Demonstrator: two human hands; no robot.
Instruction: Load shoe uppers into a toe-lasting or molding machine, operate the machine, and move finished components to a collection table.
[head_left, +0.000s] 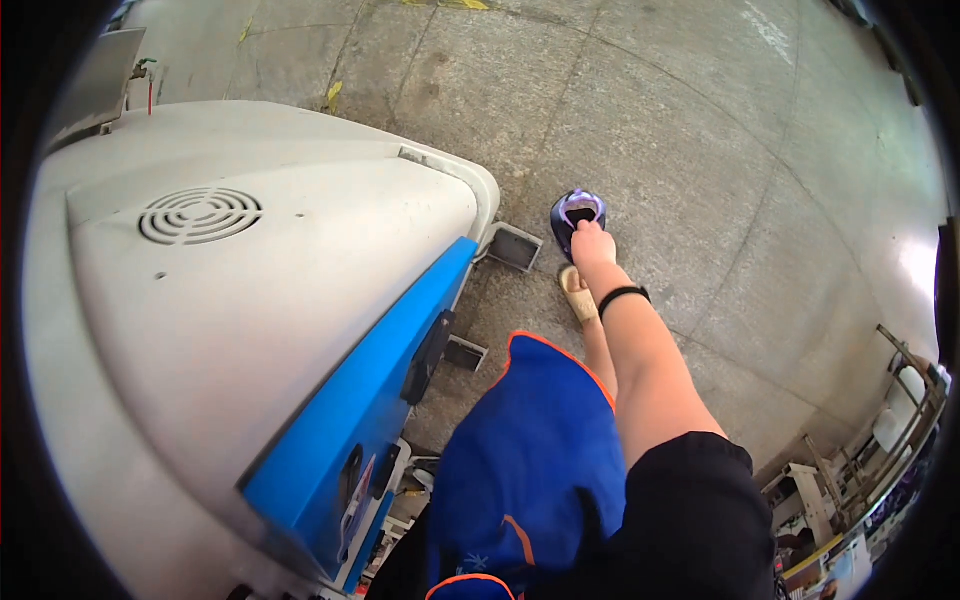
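Observation:
My right hand reaches forward, low over the floor, with its fingers closed round a dark, rounded thing with a pale purple loop on top. Its kind is hard to make out, since my hand covers the near part. A black band circles my right wrist. Just below the hand shows a foot in a beige slipper. My left hand is out of view. A blue apron with orange edging hangs in front of my body.
A big white machine housing with a round vent fills the left side. Its blue side panel runs beside me, and a grey bracket sticks out near my hand. Metal frames stand at lower right on the concrete floor.

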